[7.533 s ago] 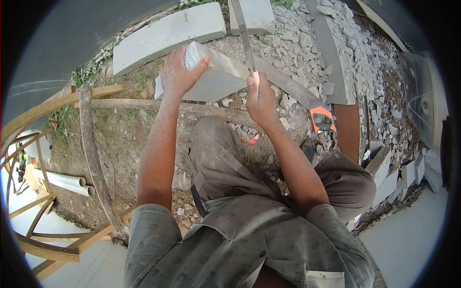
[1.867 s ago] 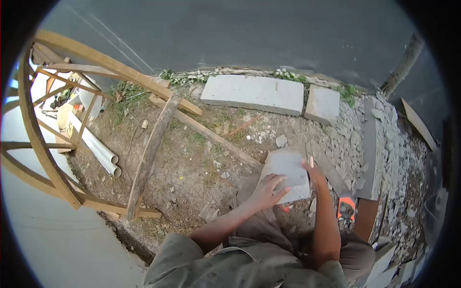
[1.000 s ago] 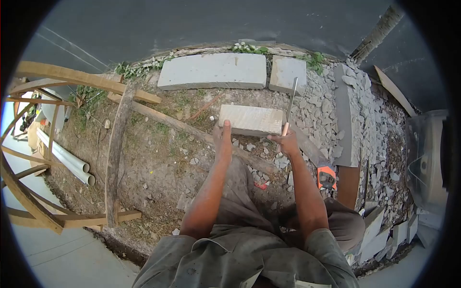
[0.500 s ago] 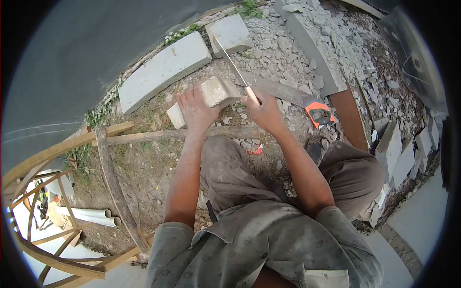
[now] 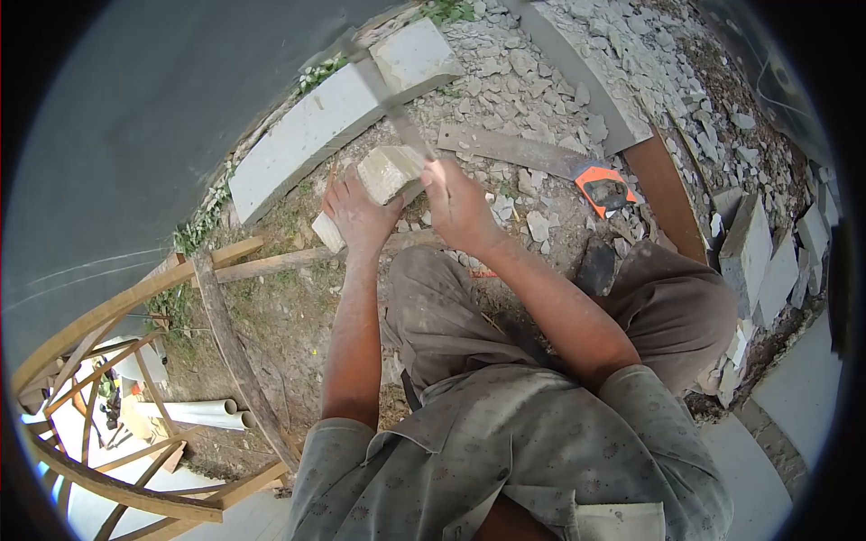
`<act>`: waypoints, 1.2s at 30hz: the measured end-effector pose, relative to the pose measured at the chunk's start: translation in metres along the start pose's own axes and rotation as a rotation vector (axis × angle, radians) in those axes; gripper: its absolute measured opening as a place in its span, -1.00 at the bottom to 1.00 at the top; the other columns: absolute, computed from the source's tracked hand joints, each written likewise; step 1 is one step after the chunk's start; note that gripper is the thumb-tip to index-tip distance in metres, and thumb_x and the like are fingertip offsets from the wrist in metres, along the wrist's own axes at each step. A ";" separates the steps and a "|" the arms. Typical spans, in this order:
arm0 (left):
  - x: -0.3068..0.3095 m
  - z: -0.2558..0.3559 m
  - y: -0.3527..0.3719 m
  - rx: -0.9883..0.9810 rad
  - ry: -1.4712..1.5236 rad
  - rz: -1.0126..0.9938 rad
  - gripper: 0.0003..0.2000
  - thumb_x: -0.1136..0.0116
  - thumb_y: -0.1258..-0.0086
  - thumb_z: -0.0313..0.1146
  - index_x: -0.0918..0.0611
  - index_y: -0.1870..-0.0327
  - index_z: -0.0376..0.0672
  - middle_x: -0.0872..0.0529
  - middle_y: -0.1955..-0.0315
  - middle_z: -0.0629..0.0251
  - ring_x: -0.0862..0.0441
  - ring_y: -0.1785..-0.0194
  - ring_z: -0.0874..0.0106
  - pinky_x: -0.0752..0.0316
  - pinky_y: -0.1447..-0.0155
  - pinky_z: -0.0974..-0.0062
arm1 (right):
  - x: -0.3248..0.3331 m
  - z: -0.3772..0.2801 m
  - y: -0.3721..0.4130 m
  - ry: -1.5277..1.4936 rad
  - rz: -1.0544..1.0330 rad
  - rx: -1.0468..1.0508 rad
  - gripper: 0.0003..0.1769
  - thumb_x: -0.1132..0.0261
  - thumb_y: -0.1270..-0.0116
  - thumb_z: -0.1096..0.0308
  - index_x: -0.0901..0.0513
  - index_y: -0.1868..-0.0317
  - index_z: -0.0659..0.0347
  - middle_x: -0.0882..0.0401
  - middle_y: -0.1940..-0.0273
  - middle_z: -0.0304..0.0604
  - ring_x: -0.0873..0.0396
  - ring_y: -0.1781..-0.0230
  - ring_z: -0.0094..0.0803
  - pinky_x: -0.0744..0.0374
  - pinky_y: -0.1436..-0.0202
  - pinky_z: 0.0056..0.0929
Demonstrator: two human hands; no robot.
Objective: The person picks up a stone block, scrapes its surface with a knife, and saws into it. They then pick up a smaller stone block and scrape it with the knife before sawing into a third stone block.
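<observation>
My left hand (image 5: pixel 363 216) presses on a pale block (image 5: pixel 388 171) lying on the ground in front of my knees, its fingers closed over the block's left part. A smaller pale piece (image 5: pixel 328 232) shows beside that hand. My right hand (image 5: pixel 462 209) is wrapped round the light handle of a long blade (image 5: pixel 394 110). The blade is smeared by motion and slants up and to the left above the block. Behind the block lie a long white block (image 5: pixel 307 135) and a shorter one (image 5: pixel 415 59).
A handsaw with an orange and black handle (image 5: pixel 606 189) lies on stone chips right of my hands. Wooden poles (image 5: pixel 225 334) stand at the left, near white pipes (image 5: pixel 194 413). A long slab (image 5: pixel 586 77) and upright slabs (image 5: pixel 747 243) are at the right.
My right hand has moved left, closer to my left hand, and the blade has swung left over the white blocks. My left hand stays on the pale block. The whole view has shifted slightly.
</observation>
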State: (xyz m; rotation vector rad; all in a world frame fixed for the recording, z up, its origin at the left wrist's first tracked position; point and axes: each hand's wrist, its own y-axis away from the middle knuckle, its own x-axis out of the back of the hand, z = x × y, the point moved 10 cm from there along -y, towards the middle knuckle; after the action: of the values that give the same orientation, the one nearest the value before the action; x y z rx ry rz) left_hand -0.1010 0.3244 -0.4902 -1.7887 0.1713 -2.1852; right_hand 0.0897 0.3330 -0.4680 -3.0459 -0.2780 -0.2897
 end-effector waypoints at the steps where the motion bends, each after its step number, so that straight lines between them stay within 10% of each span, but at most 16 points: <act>1: -0.002 0.001 -0.002 0.021 0.001 -0.017 -0.03 -0.63 0.14 -0.12 -0.38 -0.37 -0.26 -0.49 -0.14 -0.04 -0.34 -0.34 -0.04 -0.13 -0.45 -0.08 | -0.018 0.041 -0.007 0.133 -0.082 -0.025 -0.60 -0.02 -0.61 0.08 -0.52 -0.09 0.26 -0.65 0.23 0.27 -0.65 0.17 0.28 -0.55 0.16 0.05; 8: -0.003 0.000 -0.002 0.026 -0.060 -0.059 -0.06 -0.62 0.10 -0.11 -0.39 -0.36 -0.23 -0.49 -0.17 -0.06 -0.34 -0.37 -0.05 -0.15 -0.45 -0.08 | 0.014 0.001 -0.007 -0.126 0.109 -0.116 -0.66 -0.02 -0.59 0.20 -0.56 -0.02 0.31 -0.66 0.18 0.29 -0.65 0.08 0.25 -0.58 0.01 0.08; 11: -0.003 0.002 0.000 -0.092 -0.098 0.068 -0.14 -0.58 0.05 0.01 -0.46 -0.28 -0.26 -0.58 -0.13 -0.04 -0.46 -0.24 -0.07 -0.29 -0.34 -0.07 | -0.021 0.034 -0.019 0.180 -0.330 -0.205 -0.57 -0.02 -0.61 0.09 -0.57 -0.12 0.29 -0.67 0.11 0.29 -0.65 0.04 0.24 -0.57 -0.07 0.11; 23: -0.002 0.005 0.000 -0.039 -0.131 0.029 0.05 -0.62 0.12 -0.05 -0.34 -0.50 -0.15 -0.57 -0.20 0.07 -0.47 -0.27 0.03 -0.27 -0.40 -0.01 | 0.041 -0.034 -0.007 -0.170 0.238 0.184 -0.73 -0.07 -0.54 0.39 -0.35 -0.17 0.28 -0.59 0.08 0.39 -0.57 0.03 0.40 -0.53 0.05 0.16; 28: -0.017 -0.005 -0.002 -0.078 -0.073 -0.016 0.04 -0.61 0.11 0.03 -0.37 -0.45 -0.24 -0.52 -0.28 -0.04 -0.42 -0.33 -0.04 -0.22 -0.45 -0.03 | -0.018 0.053 -0.013 0.241 -0.227 -0.169 -0.77 -0.06 -0.54 0.28 -0.40 -0.06 0.22 -0.62 0.28 0.35 -0.61 0.19 0.37 -0.51 0.12 0.24; 33: -0.005 0.003 -0.002 -0.022 -0.031 0.007 -0.02 -0.64 0.13 -0.01 -0.40 -0.38 -0.21 -0.50 -0.22 -0.11 -0.34 -0.39 -0.07 -0.16 -0.45 -0.11 | 0.035 -0.031 -0.013 -0.119 0.226 0.085 -0.79 -0.04 -0.57 0.27 -0.39 -0.05 0.22 -0.61 0.26 0.31 -0.58 0.19 0.39 -0.47 0.17 0.17; 36: -0.006 0.003 -0.005 -0.018 -0.022 0.011 -0.01 -0.65 0.14 -0.02 -0.40 -0.37 -0.23 -0.50 -0.21 -0.11 -0.33 -0.40 -0.06 -0.14 -0.46 -0.10 | -0.013 0.018 -0.019 0.182 -0.154 -0.085 -0.78 -0.03 -0.59 0.26 -0.38 -0.06 0.23 -0.62 0.27 0.30 -0.59 0.19 0.38 -0.47 0.16 0.18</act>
State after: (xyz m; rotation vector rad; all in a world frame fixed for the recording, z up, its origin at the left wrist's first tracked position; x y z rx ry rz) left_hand -0.0974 0.3310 -0.4933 -1.8164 0.1963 -2.1620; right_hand 0.0769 0.3508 -0.4874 -3.0566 -0.5005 -0.5983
